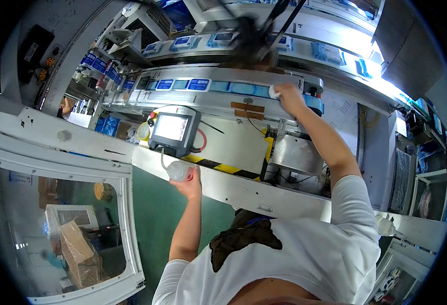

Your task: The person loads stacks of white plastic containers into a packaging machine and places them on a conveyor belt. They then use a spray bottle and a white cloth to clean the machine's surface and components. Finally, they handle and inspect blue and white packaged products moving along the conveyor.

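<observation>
My left hand [192,186] is wrapped round a translucent squeeze bottle [177,172] with a bent spout, held over the machine's front rail. My right arm reaches far forward over the machine. Its hand [290,99] pinches a small white cloth or wipe [273,92] against the right part of a narrow blue conveyor belt [246,89]; the fingers partly cover it. Farther left along that belt lie blue-and-white rectangular labels or lids [199,84].
A touchscreen panel [169,127] stands left of centre, beside a red button. Above the belts hangs a blurred black picker arm [253,35]. Wrapped packs [327,53] line a farther conveyor. Yellow-black striped edging [218,166] borders the bay. An open framed door [130,218] stands lower left.
</observation>
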Available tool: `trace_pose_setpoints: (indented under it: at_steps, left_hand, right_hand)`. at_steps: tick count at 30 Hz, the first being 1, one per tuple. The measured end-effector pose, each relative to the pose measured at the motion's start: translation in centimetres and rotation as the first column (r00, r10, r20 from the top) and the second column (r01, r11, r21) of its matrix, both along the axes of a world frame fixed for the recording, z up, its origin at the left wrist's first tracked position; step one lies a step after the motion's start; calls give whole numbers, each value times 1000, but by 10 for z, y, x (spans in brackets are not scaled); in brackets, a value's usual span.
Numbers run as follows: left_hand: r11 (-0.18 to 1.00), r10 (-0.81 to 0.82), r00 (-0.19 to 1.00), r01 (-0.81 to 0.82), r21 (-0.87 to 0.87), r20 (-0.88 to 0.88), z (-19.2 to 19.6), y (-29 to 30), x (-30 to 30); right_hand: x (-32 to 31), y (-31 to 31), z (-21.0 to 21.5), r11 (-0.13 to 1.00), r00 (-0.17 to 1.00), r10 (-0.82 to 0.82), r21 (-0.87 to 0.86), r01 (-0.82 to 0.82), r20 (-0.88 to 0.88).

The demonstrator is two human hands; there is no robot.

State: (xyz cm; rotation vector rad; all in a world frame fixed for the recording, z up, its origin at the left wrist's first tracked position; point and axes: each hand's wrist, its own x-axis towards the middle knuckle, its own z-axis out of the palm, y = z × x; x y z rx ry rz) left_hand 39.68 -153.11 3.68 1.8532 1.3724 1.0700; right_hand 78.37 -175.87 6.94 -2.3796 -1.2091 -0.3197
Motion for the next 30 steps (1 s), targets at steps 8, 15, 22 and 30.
trace_pose_setpoints:
  at_steps: [8,15,22,30]
  left_hand:
    - [1000,-9,1000,9,1,23,3,-3,0]
    - [999,-7,999,5,32,45,-3,2,0]
    - [1000,5,1000,-5,6,-13,-1,2,0]
    - [1000,-3,1000,3,24,1,1,1,1]
  right_hand:
    - [-8,34,-22,996,996,78,-52,-76,48]
    - [0,23,-17,994,997,-11,111,20,-75]
    - [7,-12,-16,999,991,-27,-24,24,-131]
    - [18,-26,2,997,958,-56,41,70,-281]
